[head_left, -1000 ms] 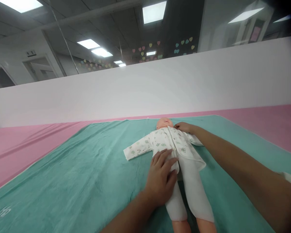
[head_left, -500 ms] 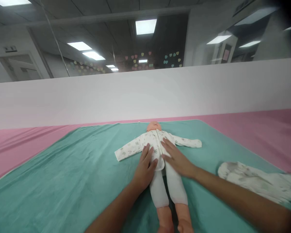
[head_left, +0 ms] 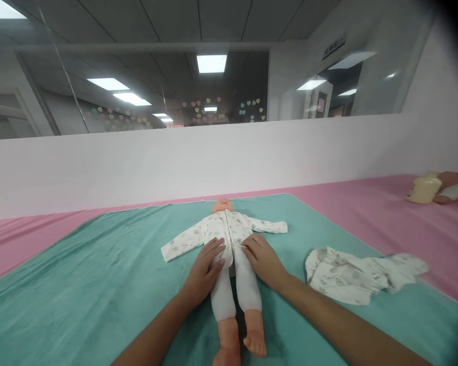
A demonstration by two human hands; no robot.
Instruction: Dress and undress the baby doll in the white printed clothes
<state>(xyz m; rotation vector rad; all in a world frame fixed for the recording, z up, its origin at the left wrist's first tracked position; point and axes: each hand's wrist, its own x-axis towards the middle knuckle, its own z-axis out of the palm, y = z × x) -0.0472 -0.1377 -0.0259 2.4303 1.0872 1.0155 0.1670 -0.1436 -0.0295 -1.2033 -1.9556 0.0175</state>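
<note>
A baby doll (head_left: pixel 229 239) in a white printed top and white trousers lies on its back on a teal blanket (head_left: pixel 99 284), head toward the far wall. My left hand (head_left: pixel 205 269) rests flat on the doll's left hip, fingers stretched toward the top's hem. My right hand (head_left: pixel 260 258) lies on the doll's right hip, its fingers curled at the lower edge of the top near the front opening. Whether those fingers pinch the cloth I cannot make out.
A crumpled white printed garment (head_left: pixel 359 274) lies on the blanket to the right. The pink mat (head_left: pixel 366 208) runs under the blanket to a white wall. At far right lies a cream bottle (head_left: pixel 423 189) beside another doll (head_left: pixel 456 187).
My right hand came back from the doll's neck to its hip. My left hand slid down slightly. The view swung right, bringing the loose garment and the bottle into sight.
</note>
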